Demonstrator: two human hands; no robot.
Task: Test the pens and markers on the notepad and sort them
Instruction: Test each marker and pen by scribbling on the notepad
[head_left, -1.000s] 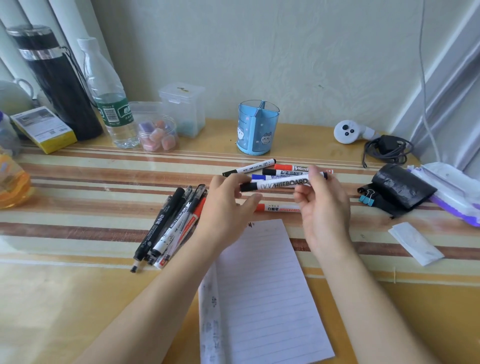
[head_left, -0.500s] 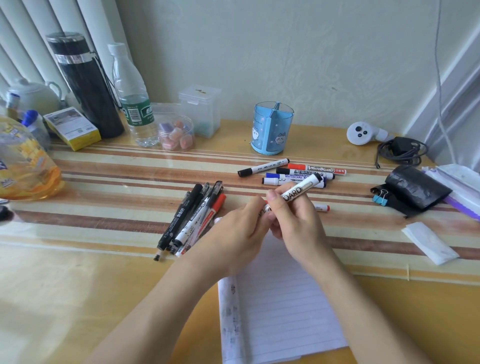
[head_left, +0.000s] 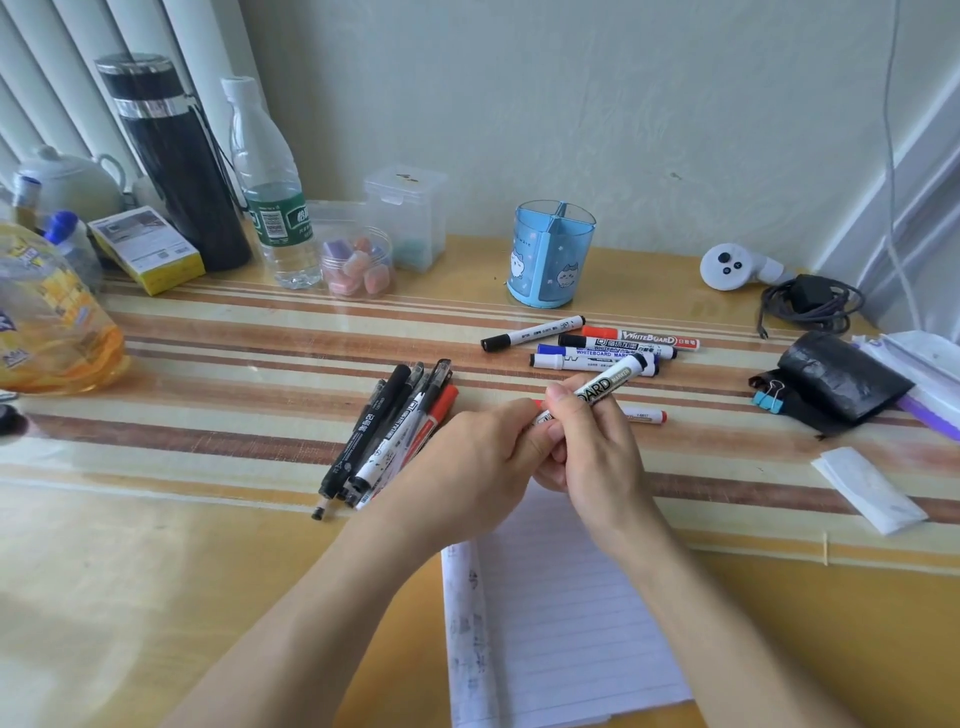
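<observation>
White-barrelled with black lettering, the whiteboard marker (head_left: 605, 387) is held tilted at the middle of the frame, its black end pointing to the upper right. The right hand (head_left: 592, 447) grips it with fingers curled round the barrel and the thumb laid on top. The left hand (head_left: 478, 457) meets it from the left, its fingertips pinching the marker's lower end, which is hidden between the two hands. Both hands hover over the top edge of the lined notepad (head_left: 561, 597), which lies on the table (head_left: 208, 571) and runs to the bottom of the frame. Just left of the left hand lies a bundle of pens (head_left: 395, 426), black, white and red, slanting side by side. Behind the right hand a red-ended marker (head_left: 644, 415) lies partly hidden. Further up, a loose group of markers (head_left: 597, 345) lies with black, red and blue caps. Above them a blue pen holder (head_left: 553, 254) stands upright near the wall. At the right sit a black bag (head_left: 836, 379) with a blue binder clip (head_left: 769, 400) touching it, and a folded white paper (head_left: 867, 488). At the upper left stand a water bottle (head_left: 270, 192) and a black flask (head_left: 171, 156).
</observation>
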